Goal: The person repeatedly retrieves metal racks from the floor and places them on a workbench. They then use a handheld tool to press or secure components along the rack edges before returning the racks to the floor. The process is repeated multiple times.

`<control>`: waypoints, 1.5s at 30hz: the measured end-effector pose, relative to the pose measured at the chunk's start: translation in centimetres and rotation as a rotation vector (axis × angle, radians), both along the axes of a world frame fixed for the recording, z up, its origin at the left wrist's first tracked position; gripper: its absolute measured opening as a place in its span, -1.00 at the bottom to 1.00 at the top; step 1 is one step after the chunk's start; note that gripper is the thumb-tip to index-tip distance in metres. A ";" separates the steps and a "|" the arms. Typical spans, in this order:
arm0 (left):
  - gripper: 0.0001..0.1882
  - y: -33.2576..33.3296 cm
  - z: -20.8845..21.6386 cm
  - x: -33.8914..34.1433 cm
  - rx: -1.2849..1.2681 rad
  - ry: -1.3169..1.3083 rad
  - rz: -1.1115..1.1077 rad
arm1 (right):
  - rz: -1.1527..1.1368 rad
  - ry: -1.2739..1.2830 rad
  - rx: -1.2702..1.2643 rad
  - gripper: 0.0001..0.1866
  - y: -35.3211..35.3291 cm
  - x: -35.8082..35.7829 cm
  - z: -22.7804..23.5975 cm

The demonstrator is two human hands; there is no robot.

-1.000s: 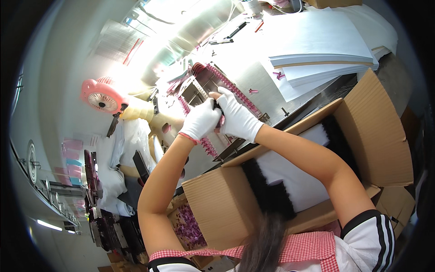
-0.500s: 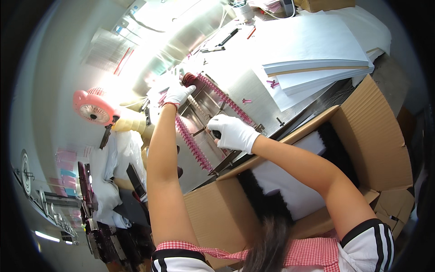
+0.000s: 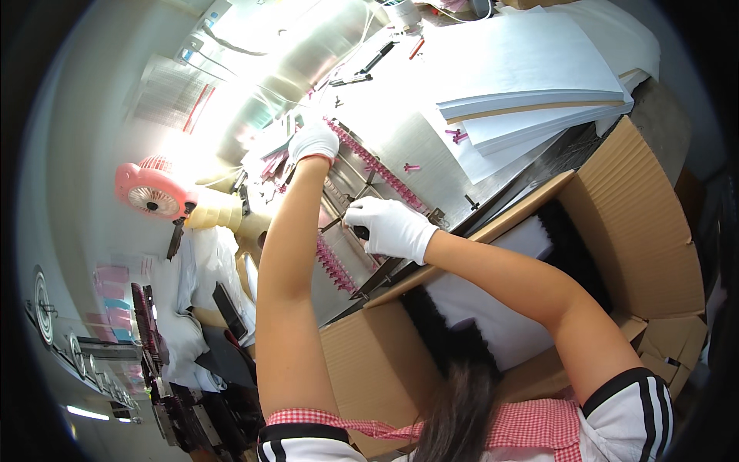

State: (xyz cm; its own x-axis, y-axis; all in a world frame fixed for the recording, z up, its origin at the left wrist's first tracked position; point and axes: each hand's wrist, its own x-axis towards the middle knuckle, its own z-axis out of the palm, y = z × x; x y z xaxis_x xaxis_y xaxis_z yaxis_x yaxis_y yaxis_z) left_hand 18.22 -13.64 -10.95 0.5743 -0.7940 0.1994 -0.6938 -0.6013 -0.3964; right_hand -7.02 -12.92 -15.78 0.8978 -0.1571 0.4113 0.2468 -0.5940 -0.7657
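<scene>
A metal frame (image 3: pixel 368 179) lies on the steel worktop, edged by two rows of small pink pieces: the far-right row (image 3: pixel 379 163) and the near-left row (image 3: pixel 334 266). My left hand (image 3: pixel 314 143), in a white glove, is over the far end of the frame; its fingers are hidden by the back of the hand. My right hand (image 3: pixel 394 229), also gloved, is closed around a short black round-ended object (image 3: pixel 360 232) above the near part of the frame. Only that object's end shows between my fingers.
An open cardboard box (image 3: pixel 631 223) stands before me, with white sheets and black fuzzy edging inside. Stacked white paper (image 3: pixel 531 65) lies at the far right. A pink fan (image 3: pixel 156 189) is at left. Pens (image 3: pixel 377 58) and loose pink pieces (image 3: pixel 412 167) lie on the worktop.
My left hand has shifted right and slightly farther away, covering the dark red round part at the frame's far end. My right hand stays nearly in place, still closed on the black object.
</scene>
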 end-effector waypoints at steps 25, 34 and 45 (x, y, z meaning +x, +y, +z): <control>-0.39 16.7 0.8 -29.6 -0.739 2.125 0.052 | 0.041 -0.051 -0.354 0.05 1.4 -17.4 2.5; -0.49 14.7 -12.3 -30.7 0.343 1.346 -0.367 | -0.041 -0.061 -0.338 -0.41 -3.7 -18.3 1.9; -0.59 15.5 -18.8 -33.8 0.129 1.114 -0.267 | 0.164 -0.183 -0.769 -0.55 -0.8 -6.0 1.8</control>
